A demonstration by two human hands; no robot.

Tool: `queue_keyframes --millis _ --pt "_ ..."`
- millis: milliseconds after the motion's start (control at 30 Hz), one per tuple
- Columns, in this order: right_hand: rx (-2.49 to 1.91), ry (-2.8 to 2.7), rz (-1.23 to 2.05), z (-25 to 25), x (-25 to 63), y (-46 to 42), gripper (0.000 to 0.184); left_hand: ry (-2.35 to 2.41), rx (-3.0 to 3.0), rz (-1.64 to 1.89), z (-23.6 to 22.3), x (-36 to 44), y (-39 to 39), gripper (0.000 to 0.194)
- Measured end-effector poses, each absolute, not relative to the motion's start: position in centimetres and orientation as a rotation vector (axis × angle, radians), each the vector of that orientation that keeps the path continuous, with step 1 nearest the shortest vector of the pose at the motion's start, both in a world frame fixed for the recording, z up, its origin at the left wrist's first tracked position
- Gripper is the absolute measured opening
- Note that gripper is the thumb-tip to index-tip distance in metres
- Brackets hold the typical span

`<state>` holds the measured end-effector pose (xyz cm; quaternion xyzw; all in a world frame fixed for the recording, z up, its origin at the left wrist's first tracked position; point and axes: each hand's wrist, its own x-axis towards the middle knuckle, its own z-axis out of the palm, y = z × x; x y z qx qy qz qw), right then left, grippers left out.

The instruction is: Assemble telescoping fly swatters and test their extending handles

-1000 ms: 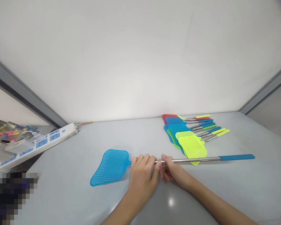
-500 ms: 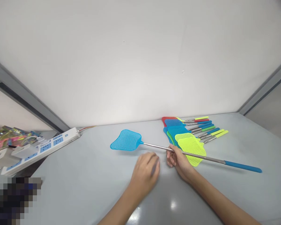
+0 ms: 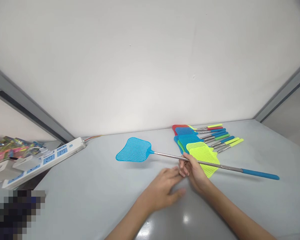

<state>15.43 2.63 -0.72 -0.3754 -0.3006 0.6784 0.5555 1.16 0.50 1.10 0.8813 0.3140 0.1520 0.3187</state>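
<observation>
A blue fly swatter [image 3: 135,150] with a long extended metal rod and a blue grip is held slightly above the table, its head to the left and its grip to the right. My right hand [image 3: 193,168] is closed around the middle of the rod. Just left of it, my left hand [image 3: 162,190] has its thumb apart from its fingers and holds nothing; the fingertips reach close to my right hand. Behind the right hand lies a yellow fly swatter [image 3: 202,155], the front one of a pile of several red, blue, green and yellow swatters [image 3: 190,138] with shortened rods.
On the left, a white power strip [image 3: 52,158] with plugged-in adapters [image 3: 27,162] lies across the grey table [image 3: 85,186]. Beyond it is a heap of colourful plastic packaging [image 3: 12,148]. A white wall [image 3: 140,73] rises behind the table. The lower left corner is pixelated.
My left hand has shifted right toward my right hand, and its curled fingers have opened out. The swatter stays in my right hand, its grip end tipped up slightly.
</observation>
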Motion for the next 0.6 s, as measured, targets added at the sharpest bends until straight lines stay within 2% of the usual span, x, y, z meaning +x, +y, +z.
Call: queue_keyframes --millis 100,200,367,600 --pt "-0.905 -0.686 1.606 -0.6 15.7 2.8 0.040 0.537 1.984 0.339 1.9 1.7 -1.2 0.038" --pt "-0.910 -0.702 1.608 -0.5 15.8 2.9 0.041 0.472 1.769 0.293 1.7 1.9 -2.2 0.039" --pt "-0.940 -0.721 1.601 -0.6 15.8 2.8 0.041 0.566 1.708 0.431 1.7 1.9 -2.4 0.034" --pt "-0.959 -0.789 1.640 -1.2 15.6 2.5 0.040 0.925 1.475 0.818 0.4 2.1 -0.9 0.034"
